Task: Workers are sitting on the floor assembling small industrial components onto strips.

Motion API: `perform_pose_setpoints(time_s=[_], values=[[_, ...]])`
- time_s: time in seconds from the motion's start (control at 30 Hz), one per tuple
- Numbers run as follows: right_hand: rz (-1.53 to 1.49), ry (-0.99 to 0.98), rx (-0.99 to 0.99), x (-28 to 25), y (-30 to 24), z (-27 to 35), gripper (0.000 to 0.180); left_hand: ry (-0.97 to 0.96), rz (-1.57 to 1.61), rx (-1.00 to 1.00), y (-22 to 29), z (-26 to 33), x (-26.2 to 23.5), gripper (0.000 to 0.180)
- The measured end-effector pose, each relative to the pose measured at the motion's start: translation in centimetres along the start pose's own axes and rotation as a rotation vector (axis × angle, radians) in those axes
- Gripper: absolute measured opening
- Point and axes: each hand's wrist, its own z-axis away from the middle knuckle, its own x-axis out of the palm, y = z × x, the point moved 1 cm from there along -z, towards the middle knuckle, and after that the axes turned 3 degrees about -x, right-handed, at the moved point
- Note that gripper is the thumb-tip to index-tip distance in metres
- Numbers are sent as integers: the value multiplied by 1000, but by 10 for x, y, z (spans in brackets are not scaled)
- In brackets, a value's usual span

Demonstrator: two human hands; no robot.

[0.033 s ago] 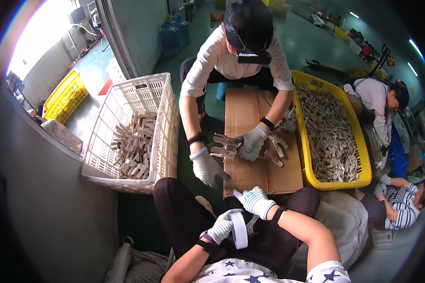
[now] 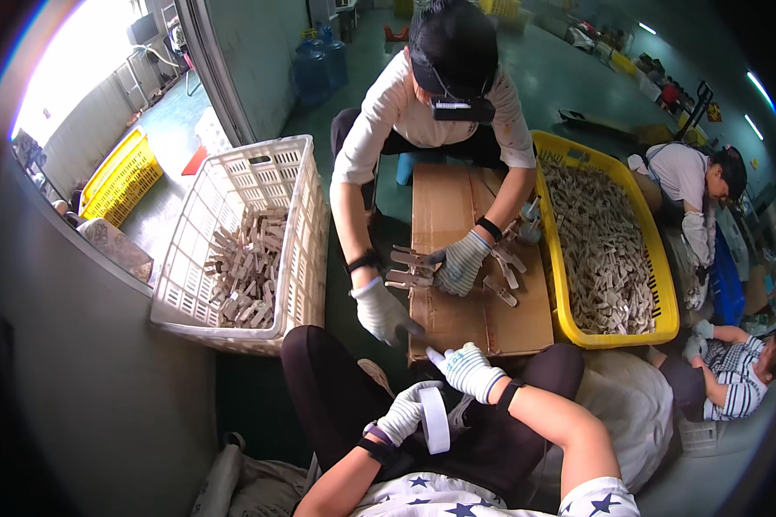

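My left hand [image 2: 403,415], in a striped white glove, grips a roll of white tape [image 2: 435,420] above my lap. Close to the near edge of a flattish cardboard box [image 2: 444,207], my right hand [image 2: 472,372] points its index finger forward; its other fingers look curled and partly hidden. Across the box, a co-worker's gloved hand [image 2: 464,263] holds several metal clips [image 2: 411,269]. That person's other gloved hand [image 2: 381,312] hangs by the box's left near corner, its fingertips close to my pointing finger. More clips [image 2: 502,291] lie on the cardboard beside the holding hand.
At the left stands a white crate [image 2: 276,323] partly filled with clips. A yellow basket [image 2: 666,297] heaped with clips stands right of the box. Beside my right leg is a white sack [image 2: 634,401]. Two other people sit farther right. A grey wall [image 2: 95,345] rises at the left.
The co-worker's free hand has shifted slightly nearer to me and to the right. My hands and the tape roll show no visible movement.
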Motion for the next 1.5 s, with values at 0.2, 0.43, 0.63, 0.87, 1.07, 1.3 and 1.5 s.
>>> perform_pose_setpoints(time_s=[0.2,0.43,0.63,0.87,1.07,1.3,1.5], values=[[-17,-1,22,5,-6,6,47,-18,181,69,11,3,1,38],[-52,103,-33,-4,4,27,44,-70,232,-27,17,8,3,44],[10,175,273,-29,83,54,46,-61,124,48,38,9,14,43],[-1626,610,175,-18,43,75,41,-94,-177,242,77,-12,35,63],[-2144,252,13,-41,-12,88,34,-164,-305,225,117,-11,62,74],[-2267,169,-35,-66,-5,100,36,-287,-224,147,152,-6,82,66],[-2283,249,-114,-63,-6,96,33,-103,-125,29,159,-25,85,39]])
